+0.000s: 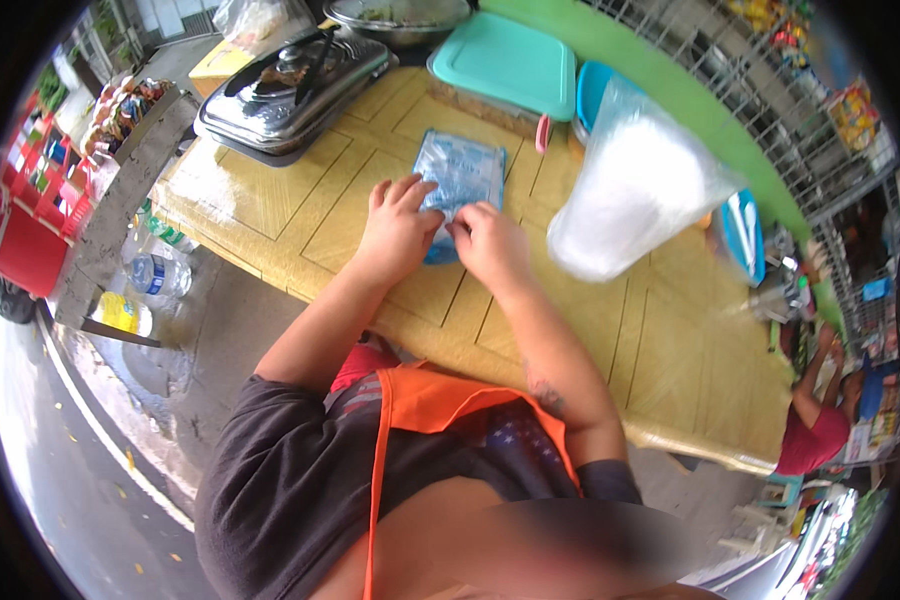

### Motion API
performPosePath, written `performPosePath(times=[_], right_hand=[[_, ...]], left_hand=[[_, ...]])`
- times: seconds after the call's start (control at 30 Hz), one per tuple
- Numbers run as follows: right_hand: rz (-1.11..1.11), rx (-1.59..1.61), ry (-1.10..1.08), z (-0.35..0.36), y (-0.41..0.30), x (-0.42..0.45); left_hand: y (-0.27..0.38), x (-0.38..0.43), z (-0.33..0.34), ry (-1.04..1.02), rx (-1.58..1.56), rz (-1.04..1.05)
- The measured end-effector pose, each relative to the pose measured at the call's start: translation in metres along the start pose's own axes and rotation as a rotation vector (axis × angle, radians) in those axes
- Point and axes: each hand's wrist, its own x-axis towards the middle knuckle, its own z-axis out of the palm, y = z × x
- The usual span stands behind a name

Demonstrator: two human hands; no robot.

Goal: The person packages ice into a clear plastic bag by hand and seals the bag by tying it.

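A flat blue-printed plastic packet (465,163) lies on the yellow wood-patterned table (360,202) in front of me. My left hand (399,223) rests over its left edge, fingers spread and thumb toward the packet's middle. Thumb and index finger of my right hand (493,244) pinch together at the packet's near part, close to my left thumb. What exactly the right fingertips grip is too small to make out, though it seems to be the packet's plastic. To the right stands a clear plastic bag (637,187) with white contents.
A lidded glass dish (292,97) with tongs on it stands at the back left. Behind the packet is a container with a teal lid (506,64). A blue-lidded tub (742,232) is farther right, below a wire rack (765,67). Another person (817,427) is at the table's right end.
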Motion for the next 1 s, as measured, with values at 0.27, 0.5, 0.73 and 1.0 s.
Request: performPosePath(times=[0.27, 0.5, 0.73, 1.0], right_hand=[[-0.068, -0.150, 0.044, -0.004, -0.001, -0.001], [-0.263, -0.023, 0.143, -0.006, -0.016, 0.005], [-0.253, -0.077, 0.142, -0.005, -0.023, 0.002], [-0.278, 0.158, 0.169, -0.002, -0.005, 0.007]], left_hand=[[0.001, 0.001, -0.005, 0.057, -0.063, 0.012], [0.004, -0.001, -0.011, 0.064, -0.137, -0.023], [-0.002, -0.003, -0.014, 0.080, -0.173, -0.004], [0.002, -0.001, -0.012, 0.079, -0.187, 0.000]])
